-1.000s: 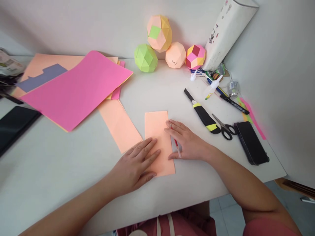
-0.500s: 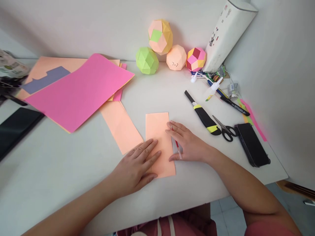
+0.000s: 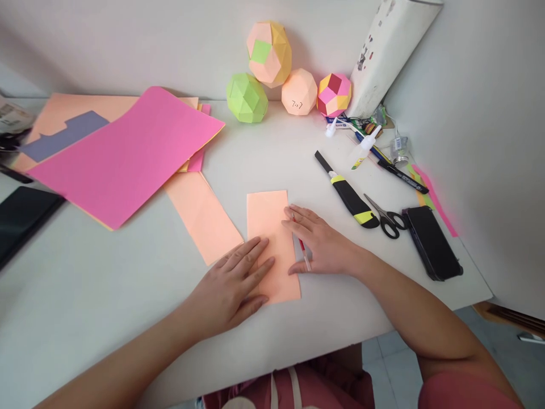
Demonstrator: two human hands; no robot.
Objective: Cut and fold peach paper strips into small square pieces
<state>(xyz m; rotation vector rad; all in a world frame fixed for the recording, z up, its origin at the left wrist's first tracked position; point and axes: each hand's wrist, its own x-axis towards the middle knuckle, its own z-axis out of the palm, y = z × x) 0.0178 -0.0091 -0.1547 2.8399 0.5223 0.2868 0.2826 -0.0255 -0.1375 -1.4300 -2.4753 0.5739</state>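
Observation:
A folded peach paper rectangle (image 3: 269, 227) lies on the white table (image 3: 85, 284) in front of me. My left hand (image 3: 232, 287) rests flat on its lower left part, fingers stretched out. My right hand (image 3: 321, 243) lies flat along the paper's right edge, fingers spread, with its fingertips touching the paper. A thin red and white pen (image 3: 304, 254) lies under the right hand's palm, and I cannot tell if the hand grips it.
A second peach strip (image 3: 200, 216) lies to the left, beside a large pink sheet (image 3: 123, 153) on stacked papers. Several paper polyhedra (image 3: 268, 54) stand at the back. A utility knife (image 3: 349, 196), scissors (image 3: 385, 218), a black phone (image 3: 432, 243) and markers (image 3: 400, 176) lie to the right. A dark tablet (image 3: 21, 218) sits far left.
Both hands and the peach paper keep their places; only the head camera has shifted slightly.

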